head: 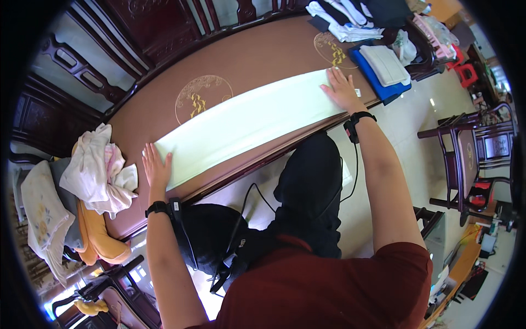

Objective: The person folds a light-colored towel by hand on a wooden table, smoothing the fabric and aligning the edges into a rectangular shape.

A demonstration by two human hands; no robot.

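A long strip of pale, folded cloth [250, 123] lies flat along the brown cushioned seat [263, 49] of a dark wooden bench. My left hand [157, 166] rests at the cloth's left end, palm down, fingers pointing away from me and thumb apart. At the far right end, my right hand [340, 89] lies palm down with its fingers spread over the cloth's edge. Neither hand is closed around anything. Each wrist wears a black strap with a small device and a cable.
Crumpled white and pink cloth [92, 168] lies left, beside a pillow [45, 205] and an orange cushion [96, 238]. At the right are a folded cream cloth [385, 63] on blue fabric [388, 93], more clothes [349, 24] and a pink basket [433, 37]. A wooden chair [466, 160] stands farther right.
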